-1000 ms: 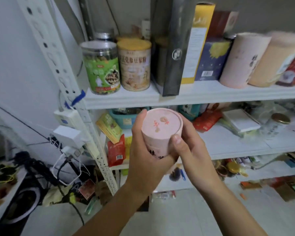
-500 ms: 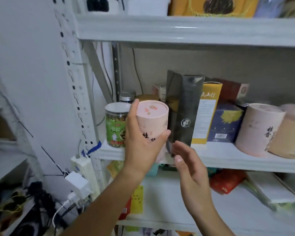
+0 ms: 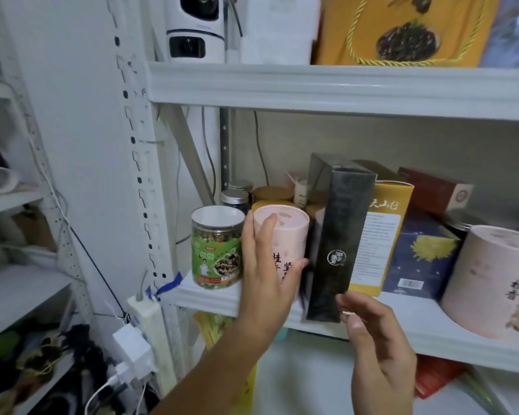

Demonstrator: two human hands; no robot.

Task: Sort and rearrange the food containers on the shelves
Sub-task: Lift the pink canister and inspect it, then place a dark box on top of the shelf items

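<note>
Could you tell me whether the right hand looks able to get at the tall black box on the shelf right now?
Probably yes: the right hand hovers open just before the black box, near its lower front corner, with nothing between them.

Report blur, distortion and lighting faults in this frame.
Head view: motion blur softens the right hand and the left hand gripping the pink canister; wide-angle lens bows the shelf upright; flat, dim light, no harsh glare; green-label jar reads fairly sharp.

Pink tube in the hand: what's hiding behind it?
Behind the pink tube, which the left hand grips, a yellow lid peeks out, with dark-capped jars farther back. Its can is covered, so no label shows.
</note>
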